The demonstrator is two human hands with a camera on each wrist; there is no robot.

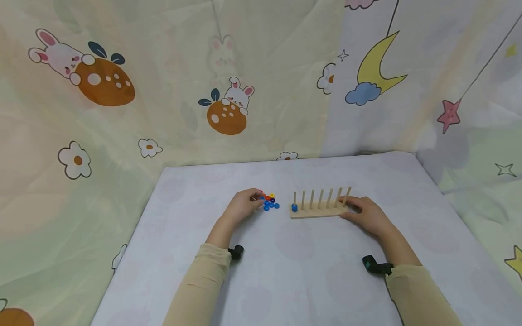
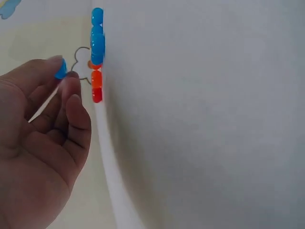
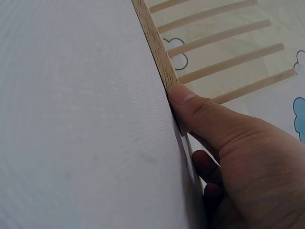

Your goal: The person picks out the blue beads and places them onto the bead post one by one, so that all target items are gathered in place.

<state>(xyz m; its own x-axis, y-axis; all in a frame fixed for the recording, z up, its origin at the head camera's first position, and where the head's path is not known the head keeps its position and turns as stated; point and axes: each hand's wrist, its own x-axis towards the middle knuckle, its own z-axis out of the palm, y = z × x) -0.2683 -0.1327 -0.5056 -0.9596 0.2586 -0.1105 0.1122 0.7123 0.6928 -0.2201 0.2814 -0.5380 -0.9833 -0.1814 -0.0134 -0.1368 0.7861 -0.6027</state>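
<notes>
White table [image 1: 285, 271]: left hand [image 1: 242, 204] pinches a blue ring [image 2: 60, 70]; right hand [image 1: 367, 215], seemingly flat-fingered, steadies the peg board [image 1: 316, 210].

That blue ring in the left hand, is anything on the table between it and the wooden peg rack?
Nothing visible. The left hand pinches the blue ring; the loose rings lie beside it, then bare tablecloth up to the peg rack.
</notes>
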